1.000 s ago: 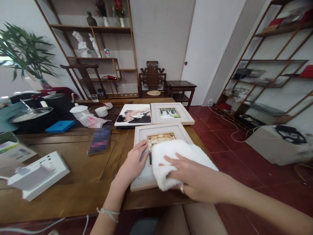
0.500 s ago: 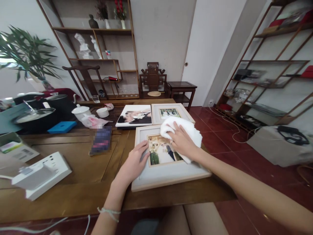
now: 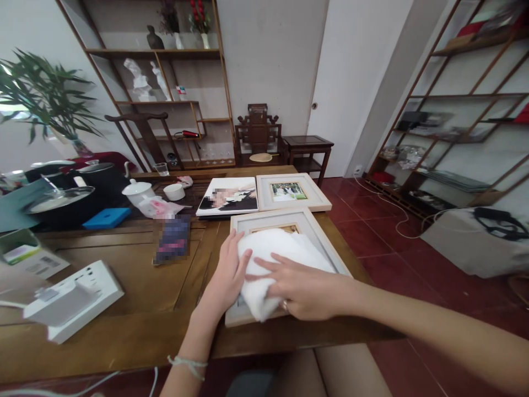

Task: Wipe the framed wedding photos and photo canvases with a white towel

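Observation:
A pale wooden picture frame (image 3: 341, 264) lies flat at the table's front edge, its photo mostly covered by a folded white cloth (image 3: 285, 245). My right hand (image 3: 303, 286) presses this cloth against the lower part of the frame, gripping it with fingers partly spread. Along the frame's left side rests my left hand (image 3: 228, 270), fingers extended, touching the frame and close to the cloth's left edge. Behind are a second framed picture (image 3: 320, 198) with a couple's photo, and a photo panel (image 3: 227, 196).
On the wooden table (image 3: 157, 331), a white power strip (image 3: 88, 300), a blue box (image 3: 106, 218), a dark patterned pouch (image 3: 173, 237) and a lidded white bowl (image 3: 138, 191) stand to the left. Red tiled floor (image 3: 384, 237) lies beyond the right edge.
My right hand has slid the cloth down and left, from the frame's upper right across the photo. My left hand stays at the left side, its fingers shifted slightly upward.

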